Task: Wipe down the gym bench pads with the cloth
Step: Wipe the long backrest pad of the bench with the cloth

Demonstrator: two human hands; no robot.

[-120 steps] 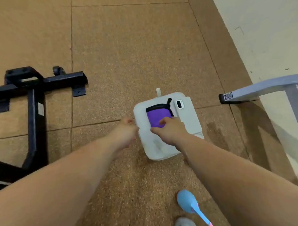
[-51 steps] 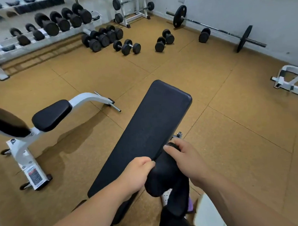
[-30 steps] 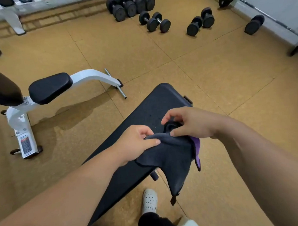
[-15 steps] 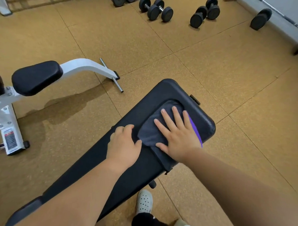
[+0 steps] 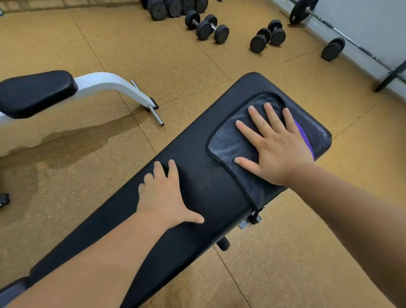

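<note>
**Black vinyl, grey cloth: the wipe set up at the far end of the bench**

Head view. A dark grey cloth [image 5: 229,146], hemmed in black and showing a purple strip along its right edge, is spread flat on the padded surface [image 5: 192,140]. It lies right of centre in the frame, close to the pad's rounded far end. It is pressed there by the right hand [image 5: 278,151], whose fingers [image 5: 257,119] are laid straight and fanned wide, with nothing gripped. The wide spread is judged to serve the wipe: a broad patch of cloth is loaded at once and bunching is discouraged. One corner of the cloth is draped over the pad's near edge, below the wrist.

The left hand [image 5: 164,196] is laid palm down on bare pad, left of the cloth and apart from it. Its fingers [image 5: 172,168] are loosely straight, the thumb is out, and nothing is held. It is taken to be a brace, so that the body is steadied over the strokes.

Most of the long pad, running to the lower left of the frame, is uncovered, so the task is judged to be near its start. A second bench [image 5: 34,93] on a white frame stands at the upper left. Dumbbells [image 5: 206,27] and a barbell [image 5: 307,7] lie along the upper edge and upper right.
</note>
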